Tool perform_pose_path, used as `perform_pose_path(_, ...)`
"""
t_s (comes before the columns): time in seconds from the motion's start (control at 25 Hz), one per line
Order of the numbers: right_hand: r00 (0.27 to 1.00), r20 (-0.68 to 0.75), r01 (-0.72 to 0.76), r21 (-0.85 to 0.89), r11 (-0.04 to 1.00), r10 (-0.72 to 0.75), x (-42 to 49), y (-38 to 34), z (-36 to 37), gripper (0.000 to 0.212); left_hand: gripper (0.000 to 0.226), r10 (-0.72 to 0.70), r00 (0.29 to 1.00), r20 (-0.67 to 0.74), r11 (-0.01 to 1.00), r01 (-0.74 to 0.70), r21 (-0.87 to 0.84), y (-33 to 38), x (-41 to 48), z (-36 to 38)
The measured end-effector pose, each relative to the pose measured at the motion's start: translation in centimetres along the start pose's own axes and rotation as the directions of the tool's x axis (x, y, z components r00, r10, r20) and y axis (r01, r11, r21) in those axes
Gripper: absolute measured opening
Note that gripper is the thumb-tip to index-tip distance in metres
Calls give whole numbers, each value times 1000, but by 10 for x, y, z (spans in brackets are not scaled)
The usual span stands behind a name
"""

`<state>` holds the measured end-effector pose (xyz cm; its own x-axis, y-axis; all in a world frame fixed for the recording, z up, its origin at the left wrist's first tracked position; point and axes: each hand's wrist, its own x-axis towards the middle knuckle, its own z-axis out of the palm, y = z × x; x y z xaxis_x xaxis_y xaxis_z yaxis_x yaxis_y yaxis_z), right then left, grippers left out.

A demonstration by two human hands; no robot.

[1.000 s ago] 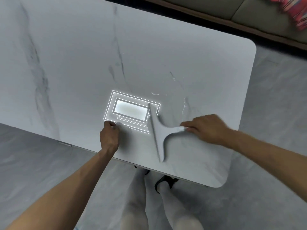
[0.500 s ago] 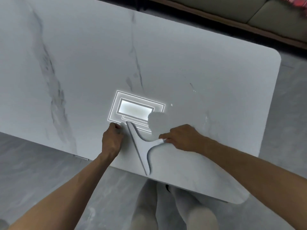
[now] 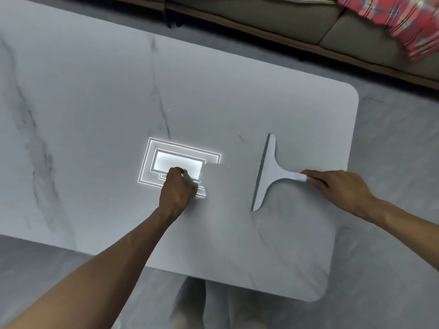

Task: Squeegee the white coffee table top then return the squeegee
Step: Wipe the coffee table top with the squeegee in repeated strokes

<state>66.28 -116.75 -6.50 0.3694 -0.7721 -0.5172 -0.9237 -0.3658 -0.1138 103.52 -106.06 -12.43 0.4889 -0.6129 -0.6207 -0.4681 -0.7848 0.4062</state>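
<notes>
"Pale marble-look coffee table point(image 3: 213, 96) is filling most of what you are seeing, yes? What is lying around it?"

"Yes, it is stretching in from the left, with its rounded corners showing on the right. Grey floor point(image 3: 392, 162) is running round it, and a sofa point(image 3: 261, 17) is sitting along the far side with a red patterned cloth point(image 3: 392, 17) draping over its right end. A ceiling light's reflection point(image 3: 180, 160) is glowing on the top near the middle."

"Where is the squeegee lying?"

"The squeegee point(image 3: 267, 172) is lying flat on the right part of the top, in from the edges. Its blade is running near to far on the tool's left side, and its handle is pointing right, toward my right hand point(image 3: 339, 188)."

"How are your fingers holding it?"

"My fingers point(image 3: 316, 180) are curling round the very end of the handle, gripping it from the right. The blade is sitting well to the left of them, with the neck of the handle showing bare between."

"And the other hand?"

"My left hand point(image 3: 179, 188) is resting on the top over the near part of the reflection, its fingers curling into a fist, well apart from the squeegee and to its left."
</notes>
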Motion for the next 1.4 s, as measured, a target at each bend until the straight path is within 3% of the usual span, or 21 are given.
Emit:
perform_pose_path(0.12, 1000, -11, -22, 99, 995, 23, 8, -4, -28, 41, 45, 90, 996, -2, 996, -90, 24, 14, 9, 6)
perform_pose_path(0.2, 1000, -6, -16, 241, 970, 18, 48, -28, -53, 35, 45, 137, 986, -94, 975, -117, 190, 15, 18, 4)
perform_pose_path(0.28, 999, -35, -2, 376, 926, 16, 106, -63, -76, 36, 65, 61, 992, -110, 964, -30, 263, 16, 30, 0)
perform_pose_path(0.4, 992, -102, -17, 489, 872, 77, 203, -126, -98, 39, 58, -78, 994, -77, 959, 96, 267, 16, 43, -4)
perform_pose_path(0.52, 981, -109, -63, 595, 801, 158, 274, -192, -103, 31, 57, -84, 996, -40, 957, 91, 277, 4, 55, 0)
perform_pose_path(0.6, 982, -114, -57, 589, 806, 152, 297, -230, -99, 34, 59, -74, 997, 13, 948, 66, 311, -2, 67, 2)
perform_pose_path(0.72, 986, -167, 53, 412, 910, 18, 292, -257, -81, 39, 73, -112, 991, 77, 953, 85, 292, 1, 68, -8)
perform_pose_path(0.84, 973, -156, 210, 269, 940, -173, 257, -239, -62, 38, 81, -118, 987, 110, 974, 94, 205, 6, 65, -16)
perform_pose_path(0.96, 959, -114, 277, 185, 943, -260, 212, -185, -45, 40, 67, -84, 991, 104, 977, 62, 205, 6, 66, -16)
perform_pose_path(1.12, 982, -50, 184, 98, 978, -180, 147, -86, -32, 41, 58, -92, 993, 69, 945, 65, 320, 5, 62, -10)
perform_pose_path(1.28, 999, 40, 25, 3, 1000, -25, 83, 1, -43, 42, 55, 5, 999, -43, 917, 13, 400, 14, 50, -2)
perform_pose_path(1.4, 999, -39, 10, 87, 996, -7, 82, 23, -67, 37, 56, 134, 987, -88, 910, -88, 406, 31, 43, 18)
